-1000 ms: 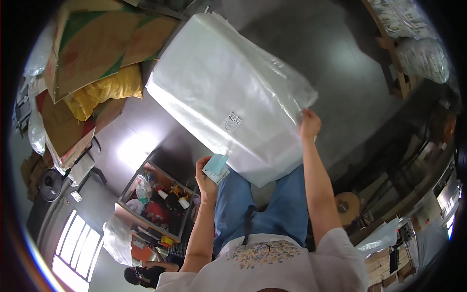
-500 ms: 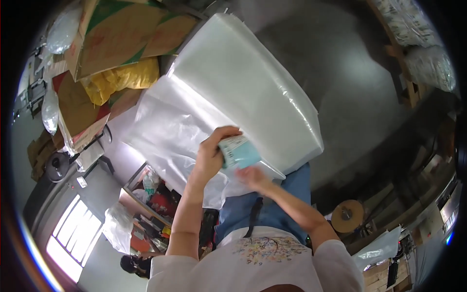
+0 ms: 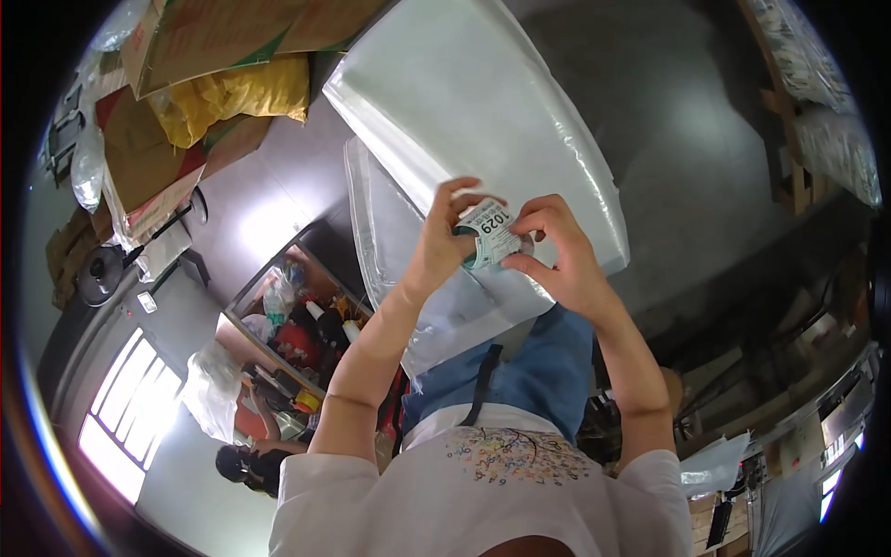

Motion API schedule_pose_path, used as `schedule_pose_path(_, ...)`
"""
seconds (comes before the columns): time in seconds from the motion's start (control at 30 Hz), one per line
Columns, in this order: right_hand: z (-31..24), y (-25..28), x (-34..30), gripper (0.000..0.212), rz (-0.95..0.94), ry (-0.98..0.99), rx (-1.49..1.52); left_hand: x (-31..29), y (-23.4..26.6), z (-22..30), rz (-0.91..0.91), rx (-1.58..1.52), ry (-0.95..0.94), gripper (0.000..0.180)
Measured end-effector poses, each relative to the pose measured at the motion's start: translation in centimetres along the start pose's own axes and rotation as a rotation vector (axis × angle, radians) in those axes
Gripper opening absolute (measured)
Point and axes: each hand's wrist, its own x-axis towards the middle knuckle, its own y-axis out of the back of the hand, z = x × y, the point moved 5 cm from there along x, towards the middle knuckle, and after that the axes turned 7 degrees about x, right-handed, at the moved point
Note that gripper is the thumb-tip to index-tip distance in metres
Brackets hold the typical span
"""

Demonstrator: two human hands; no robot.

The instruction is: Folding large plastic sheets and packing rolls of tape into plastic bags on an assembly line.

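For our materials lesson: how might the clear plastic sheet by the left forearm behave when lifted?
The clear plastic sheet would probably flop, as it drapes over the jeans. It seems light, being see-through, and may slip, given glossy highlights.

Here I have curled white-and-teal labels (image 3: 492,234), tilted over the glossy, milky plastic sheeting (image 3: 478,102) slanting away before me.

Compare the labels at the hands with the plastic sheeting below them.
The labels are small; the plastic sheeting is far larger. The labels show dark print and teal edges, while the sheeting is milky and glossy. The labels are in the left hand, the right hand at their edge; the sheeting lies below. Both look whitish.
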Motion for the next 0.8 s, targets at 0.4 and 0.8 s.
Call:
schedule_pose_path(0.4,0.2,-1.5,1.1,0.029,-0.145,0.129,-0.158,-0.5,-0.2,-0.7,-0.285,0.314,0.038,0.069)
schedule_pose_path(0.8,2.9,-2.5,0.1,0.028,-0.132,0.019,-0.310,-1.3,-0.5,-2.0,-0.355,0.439,0.067,0.077)
